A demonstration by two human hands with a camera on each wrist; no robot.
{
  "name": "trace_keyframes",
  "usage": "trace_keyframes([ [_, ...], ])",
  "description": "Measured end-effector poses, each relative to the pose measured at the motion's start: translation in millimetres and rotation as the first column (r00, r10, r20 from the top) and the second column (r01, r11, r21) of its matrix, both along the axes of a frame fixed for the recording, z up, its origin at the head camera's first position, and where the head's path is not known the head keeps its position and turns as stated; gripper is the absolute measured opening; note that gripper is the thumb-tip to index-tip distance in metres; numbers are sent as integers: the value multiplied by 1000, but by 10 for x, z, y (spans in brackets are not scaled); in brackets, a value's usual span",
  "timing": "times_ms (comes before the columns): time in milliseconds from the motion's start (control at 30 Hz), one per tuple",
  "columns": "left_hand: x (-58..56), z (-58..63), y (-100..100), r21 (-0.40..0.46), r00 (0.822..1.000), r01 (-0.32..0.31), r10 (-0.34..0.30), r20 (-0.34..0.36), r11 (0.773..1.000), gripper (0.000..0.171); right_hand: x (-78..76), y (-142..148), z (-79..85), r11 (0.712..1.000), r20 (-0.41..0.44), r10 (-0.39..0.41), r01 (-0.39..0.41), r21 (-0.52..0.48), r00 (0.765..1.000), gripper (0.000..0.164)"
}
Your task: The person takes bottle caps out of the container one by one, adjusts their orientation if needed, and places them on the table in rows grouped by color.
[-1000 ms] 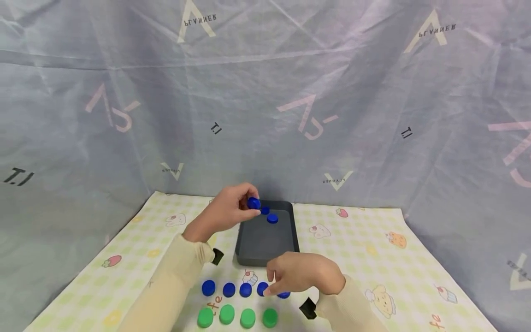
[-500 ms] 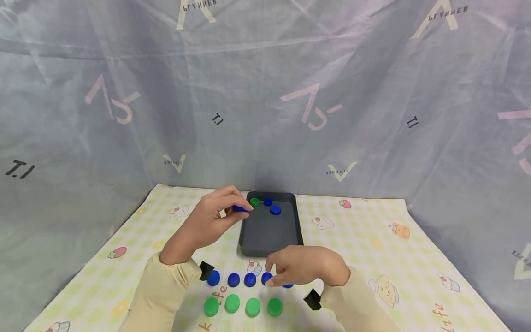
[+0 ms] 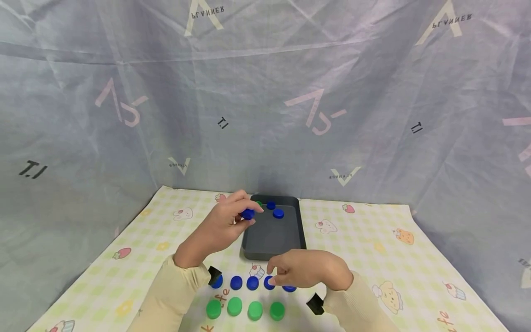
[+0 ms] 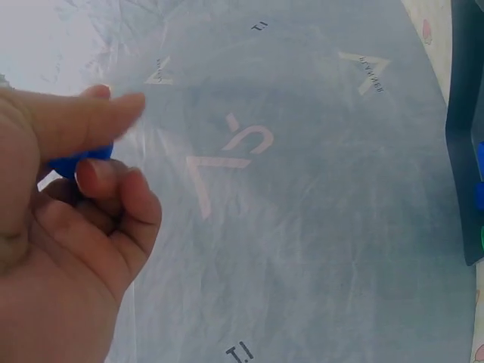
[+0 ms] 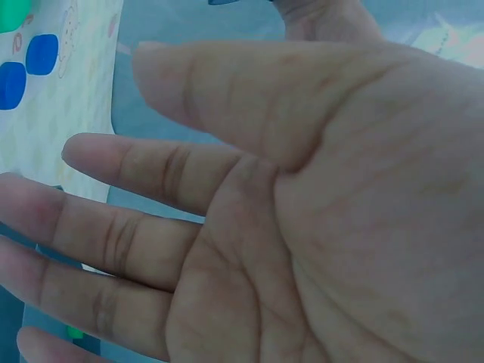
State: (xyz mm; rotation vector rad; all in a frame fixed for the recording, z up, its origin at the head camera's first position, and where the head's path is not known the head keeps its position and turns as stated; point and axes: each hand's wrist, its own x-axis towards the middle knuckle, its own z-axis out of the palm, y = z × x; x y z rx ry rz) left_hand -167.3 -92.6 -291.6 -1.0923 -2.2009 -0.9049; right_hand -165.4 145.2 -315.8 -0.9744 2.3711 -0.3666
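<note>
My left hand (image 3: 220,228) pinches a blue bottle cap (image 3: 247,214) between thumb and fingers, above the left side of a dark grey tray (image 3: 274,237). The left wrist view shows that cap (image 4: 69,166) partly hidden behind the fingers. Towards the tray's far end lie two blue caps (image 3: 278,213) and a green cap (image 3: 259,203), the green one half covered by my left fingers. My right hand (image 3: 313,269) hovers over the right end of a row of several blue caps (image 3: 252,283). Its fingers are relaxed and hold nothing in the right wrist view.
In front of the blue row stands a row of several green caps (image 3: 255,311). A checked tablecloth (image 3: 348,249) with cartoon prints covers the table. Behind and at both sides hangs a grey printed sheet (image 3: 257,152).
My left hand drew back left from over the tray with the blue cap, uncovering the green cap, then shifted slightly right again. My right hand stays over the blue row.
</note>
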Motion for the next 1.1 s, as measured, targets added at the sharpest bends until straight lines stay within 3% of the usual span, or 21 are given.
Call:
trace_keyframes([
  [167,-13,-30,14,12,999,20,-21,35,1000,17,-9,2,2,1000,2,11,-11,-3,1000,29],
  [333,-42,-63,9,41,999,-2,0,32,999,9,-16,8,20,997,-15,47,-48,-57,999,31],
  [433,-74,-81,6,50,998,-17,15,55,999,8,-37,8,38,986,-96,69,-83,-148,993,30],
  [500,-94,-91,9,56,997,-15,11,77,998,10,-49,0,48,962,-210,66,-118,-247,975,27],
  [600,-118,-104,24,87,990,0,-12,138,996,13,-67,-34,37,880,-413,-34,-169,-444,910,17],
  [667,-130,-116,43,120,981,-1,-22,191,993,12,-78,-68,15,797,-536,-151,-218,-563,831,14],
  [733,-135,-127,70,160,968,-10,-30,247,987,10,-89,-105,-16,716,-604,-274,-260,-647,748,18],
  [767,-133,-132,86,182,960,-16,-36,276,983,9,-92,-121,-29,686,-622,-326,-275,-674,712,21],
  [833,-132,-143,120,226,943,-25,-52,329,974,8,-100,-145,-53,653,-647,-406,-291,-699,645,26],
  [933,-122,-155,170,301,910,-23,-105,402,953,10,-112,-164,-79,632,-646,-464,-285,-721,607,33],
  [1000,-115,-161,200,339,889,-14,-143,434,941,12,-119,-169,-88,625,-639,-473,-280,-728,606,35],
  [1100,-110,-169,233,365,873,2,-180,453,931,15,-126,-167,-83,624,-639,-464,-286,-727,613,34],
])
